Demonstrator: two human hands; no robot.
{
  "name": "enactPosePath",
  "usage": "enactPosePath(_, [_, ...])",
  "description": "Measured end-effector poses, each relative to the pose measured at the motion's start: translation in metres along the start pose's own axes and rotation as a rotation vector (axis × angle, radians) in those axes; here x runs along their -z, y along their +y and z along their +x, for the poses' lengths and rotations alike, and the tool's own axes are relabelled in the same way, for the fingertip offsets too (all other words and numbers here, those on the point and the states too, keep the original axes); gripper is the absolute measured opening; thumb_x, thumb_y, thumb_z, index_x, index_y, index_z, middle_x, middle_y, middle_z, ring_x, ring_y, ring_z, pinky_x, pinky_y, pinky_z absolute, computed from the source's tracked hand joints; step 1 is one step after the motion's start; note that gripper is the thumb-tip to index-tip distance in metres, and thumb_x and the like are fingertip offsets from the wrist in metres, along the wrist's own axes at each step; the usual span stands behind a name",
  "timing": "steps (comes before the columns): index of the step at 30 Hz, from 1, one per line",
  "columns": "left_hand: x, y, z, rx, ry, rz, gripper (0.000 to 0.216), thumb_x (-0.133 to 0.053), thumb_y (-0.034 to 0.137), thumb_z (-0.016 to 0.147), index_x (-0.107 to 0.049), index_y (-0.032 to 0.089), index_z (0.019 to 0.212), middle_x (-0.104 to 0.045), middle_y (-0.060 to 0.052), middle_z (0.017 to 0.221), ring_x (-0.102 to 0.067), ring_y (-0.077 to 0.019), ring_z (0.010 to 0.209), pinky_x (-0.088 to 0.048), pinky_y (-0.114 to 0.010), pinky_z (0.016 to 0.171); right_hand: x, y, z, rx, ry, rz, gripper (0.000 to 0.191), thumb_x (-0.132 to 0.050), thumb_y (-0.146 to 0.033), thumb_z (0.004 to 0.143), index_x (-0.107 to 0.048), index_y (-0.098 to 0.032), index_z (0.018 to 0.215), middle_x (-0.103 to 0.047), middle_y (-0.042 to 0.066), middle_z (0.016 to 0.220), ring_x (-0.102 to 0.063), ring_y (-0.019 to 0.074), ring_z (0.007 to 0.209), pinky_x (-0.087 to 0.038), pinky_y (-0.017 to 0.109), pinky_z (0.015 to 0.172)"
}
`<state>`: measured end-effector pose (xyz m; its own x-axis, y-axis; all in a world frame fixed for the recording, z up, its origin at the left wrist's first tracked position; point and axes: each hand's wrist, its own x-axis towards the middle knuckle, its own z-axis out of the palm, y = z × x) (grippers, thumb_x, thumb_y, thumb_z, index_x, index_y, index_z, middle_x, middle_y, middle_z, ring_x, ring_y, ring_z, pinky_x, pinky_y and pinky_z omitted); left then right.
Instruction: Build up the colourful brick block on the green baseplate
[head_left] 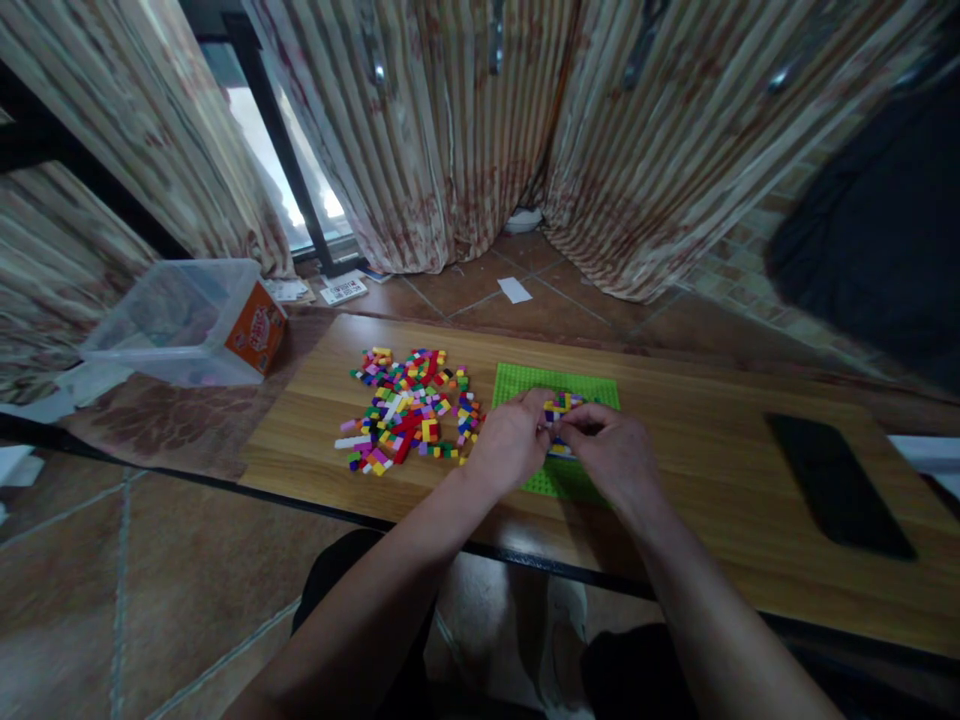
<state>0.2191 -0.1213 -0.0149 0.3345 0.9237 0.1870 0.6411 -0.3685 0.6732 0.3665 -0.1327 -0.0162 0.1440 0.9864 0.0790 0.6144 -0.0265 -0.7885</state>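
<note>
A green studded baseplate point(525, 383) lies on the wooden table point(690, 470). A small build of yellow, purple and blue bricks point(561, 405) stands on it. My left hand point(510, 440) and my right hand point(611, 450) meet over the plate, fingers curled and pinched around that small brick build. Which single brick each finger touches is hidden. To the left lies a pile of several loose coloured bricks point(409, 408).
A black phone point(836, 483) lies flat at the table's right. A clear plastic tub with an orange label point(191, 320) stands on the floor at left. Striped curtains point(480, 130) hang behind. Paper scraps point(514, 290) lie on the tiled floor.
</note>
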Motion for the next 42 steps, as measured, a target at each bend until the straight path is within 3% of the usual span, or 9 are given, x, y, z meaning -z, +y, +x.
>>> enactPosePath(5, [-0.001, -0.001, 0.0, -0.003, -0.011, -0.005, 0.038, -0.058, 0.017, 0.083, -0.058, 0.017, 0.121, -0.07, -0.005, 0.094, -0.066, -0.0164, 0.081, -0.054, -0.027, 0.078, 0.001, 0.0, 0.0, -0.001, -0.005, -0.009, 0.016, -0.064, -0.036, 0.072, -0.069, -0.021, 0.067, -0.07, 0.002, 0.068, -0.063, 0.0199, 0.063, -0.043, 0.033, 0.063])
enactPosePath(9, [0.011, -0.008, 0.0, -0.014, -0.03, 0.016, 0.036, -0.06, 0.02, 0.082, -0.061, 0.018, 0.118, -0.071, -0.004, 0.097, -0.067, -0.0164, 0.083, -0.054, -0.027, 0.078, 0.003, 0.002, -0.002, 0.005, 0.011, 0.033, 0.018, -0.064, -0.038, 0.073, -0.07, -0.021, 0.069, -0.069, 0.002, 0.068, -0.062, 0.0186, 0.063, -0.043, 0.032, 0.063])
enactPosePath(15, [0.043, -0.037, 0.007, 0.197, 0.03, 0.359, 0.026, -0.047, 0.011, 0.085, -0.07, 0.014, 0.096, -0.07, -0.011, 0.096, -0.067, -0.0203, 0.089, -0.053, -0.031, 0.083, 0.006, 0.003, -0.005, -0.014, 0.033, 0.074, 0.027, -0.063, -0.045, 0.076, -0.072, -0.02, 0.074, -0.071, 0.003, 0.072, -0.063, 0.0189, 0.064, -0.044, 0.031, 0.062])
enactPosePath(20, [0.046, -0.055, 0.01, 0.225, -0.008, 0.508, 0.026, -0.046, 0.011, 0.085, -0.072, 0.013, 0.084, -0.07, -0.014, 0.092, -0.066, -0.0226, 0.096, -0.053, -0.031, 0.085, 0.008, 0.003, -0.006, 0.037, 0.029, 0.049, 0.027, -0.061, -0.044, 0.077, -0.072, -0.02, 0.072, -0.071, 0.004, 0.07, -0.063, 0.0189, 0.063, -0.044, 0.03, 0.061])
enactPosePath(31, [0.044, -0.066, 0.011, 0.239, -0.074, 0.534, 0.026, -0.048, 0.011, 0.085, -0.073, 0.011, 0.092, -0.071, -0.014, 0.092, -0.065, -0.0234, 0.097, -0.051, -0.032, 0.088, 0.007, 0.005, -0.007, 0.064, 0.026, 0.012, 0.024, -0.06, -0.042, 0.08, -0.071, -0.021, 0.073, -0.07, 0.003, 0.072, -0.063, 0.0189, 0.065, -0.045, 0.032, 0.065])
enactPosePath(38, [0.043, -0.059, 0.008, 0.286, -0.022, 0.514, 0.024, -0.046, 0.014, 0.088, -0.069, 0.009, 0.097, -0.069, -0.016, 0.101, -0.067, -0.0232, 0.089, -0.052, -0.033, 0.082, 0.009, 0.003, -0.008, 0.067, 0.033, 0.01, 0.026, -0.061, -0.044, 0.079, -0.071, -0.021, 0.073, -0.07, 0.004, 0.072, -0.063, 0.0191, 0.065, -0.047, 0.033, 0.066])
enactPosePath(42, [0.044, -0.045, 0.008, 0.28, 0.068, 0.309, 0.022, -0.045, 0.017, 0.091, -0.067, 0.012, 0.095, -0.07, -0.011, 0.089, -0.067, -0.0204, 0.084, -0.051, -0.03, 0.077, 0.006, 0.002, -0.009, 0.087, 0.076, 0.104, 0.027, -0.062, -0.045, 0.081, -0.072, -0.02, 0.077, -0.072, 0.005, 0.078, -0.065, 0.0198, 0.071, -0.05, 0.034, 0.07])
